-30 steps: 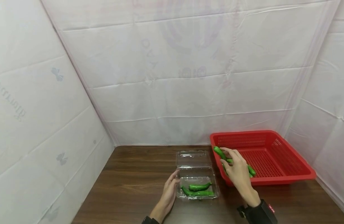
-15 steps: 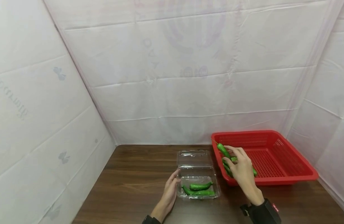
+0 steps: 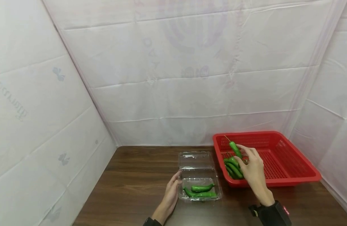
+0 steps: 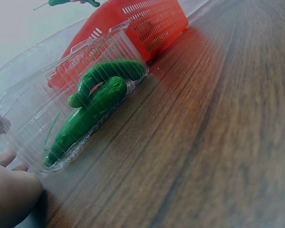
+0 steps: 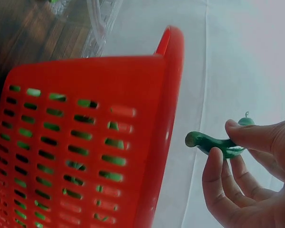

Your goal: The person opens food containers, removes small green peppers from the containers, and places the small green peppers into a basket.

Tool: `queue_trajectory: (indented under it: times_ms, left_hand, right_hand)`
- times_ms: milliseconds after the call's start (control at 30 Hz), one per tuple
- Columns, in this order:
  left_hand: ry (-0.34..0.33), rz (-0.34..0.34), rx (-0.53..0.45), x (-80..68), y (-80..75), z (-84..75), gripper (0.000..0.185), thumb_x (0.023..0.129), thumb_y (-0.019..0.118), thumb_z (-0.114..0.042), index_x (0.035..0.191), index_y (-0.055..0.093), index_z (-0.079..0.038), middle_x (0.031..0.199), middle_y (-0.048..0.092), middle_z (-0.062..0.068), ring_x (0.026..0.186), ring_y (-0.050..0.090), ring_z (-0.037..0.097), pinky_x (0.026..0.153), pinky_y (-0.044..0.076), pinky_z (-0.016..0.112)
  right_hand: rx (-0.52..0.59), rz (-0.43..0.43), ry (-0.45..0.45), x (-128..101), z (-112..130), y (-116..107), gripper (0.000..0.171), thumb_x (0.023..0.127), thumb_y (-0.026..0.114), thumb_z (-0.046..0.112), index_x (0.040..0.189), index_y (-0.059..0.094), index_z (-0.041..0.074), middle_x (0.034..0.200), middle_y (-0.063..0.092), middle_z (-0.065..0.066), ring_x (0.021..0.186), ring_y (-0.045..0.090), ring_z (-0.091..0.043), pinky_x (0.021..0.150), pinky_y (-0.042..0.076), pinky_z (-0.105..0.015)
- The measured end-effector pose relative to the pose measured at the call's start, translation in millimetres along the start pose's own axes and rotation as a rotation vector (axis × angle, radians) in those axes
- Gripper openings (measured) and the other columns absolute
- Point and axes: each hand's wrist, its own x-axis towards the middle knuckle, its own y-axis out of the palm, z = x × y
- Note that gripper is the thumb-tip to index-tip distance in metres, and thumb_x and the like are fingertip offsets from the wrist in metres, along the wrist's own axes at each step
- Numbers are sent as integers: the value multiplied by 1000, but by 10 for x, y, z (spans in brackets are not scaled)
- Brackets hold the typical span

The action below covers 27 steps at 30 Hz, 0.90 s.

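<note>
Green pepper (image 3: 235,149), pinched mid-body in the right hand (image 3: 253,171), looks light, smooth, slippery. Left hand (image 3: 171,193), fingers relaxed, touches the clear box (image 3: 198,183) at 9 o'clock.

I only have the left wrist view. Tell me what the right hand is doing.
Observer: The right hand pinches one green pepper and holds it above the red basket.
Operator: Report what else is in that basket.
Observer: More green peppers lie in a bunch at its near left corner.
Operator: Now describe the clear box's lid.
Observer: The lid is folded back, lying open behind the clear box on the table.
Operator: Say where the left hand sits.
Observer: The left hand rests against the box's left side, fingers fairly straight.
</note>
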Motion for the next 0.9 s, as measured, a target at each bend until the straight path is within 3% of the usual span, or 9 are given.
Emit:
queue_trajectory:
  times_ms: [400, 500, 733, 900]
  left_hand:
    - [-4, -2, 8, -15, -16, -4, 66, 97, 49, -10, 158, 27, 1, 170, 11, 23, 157, -3, 46, 126, -5, 63]
    - [-1, -1, 5, -11, -20, -7, 66, 97, 50, -11, 158, 28, 1, 170, 11, 23, 157, -3, 46, 126, -5, 63]
    - [0, 4, 10, -5, -22, 20, 65, 98, 49, -12, 158, 28, 0, 171, 11, 22, 157, -1, 47, 126, -2, 63]
    - [-2, 1, 9, 0, -4, 19, 65, 98, 49, -13, 158, 28, 1, 170, 14, 22, 158, 0, 46, 127, -1, 62]
  right_hand:
    - [-68, 20, 38, -53, -145, -31, 48, 79, 83, -1, 125, 68, 1, 104, 64, -21, 86, 68, -36, 59, 48, -25]
    - [-67, 52, 40, -80, -182, -2, 47, 79, 83, -1, 124, 68, 1, 103, 64, -21, 83, 70, -36, 60, 51, -27]
    - [-104, 164, 87, -156, -231, 65, 39, 81, 83, 5, 117, 70, -1, 98, 66, -22, 80, 71, -35, 62, 58, -47]
    - [-168, 230, 133, -207, -259, 68, 37, 81, 83, 6, 115, 71, -3, 97, 67, -24, 80, 69, -36, 60, 56, -46]
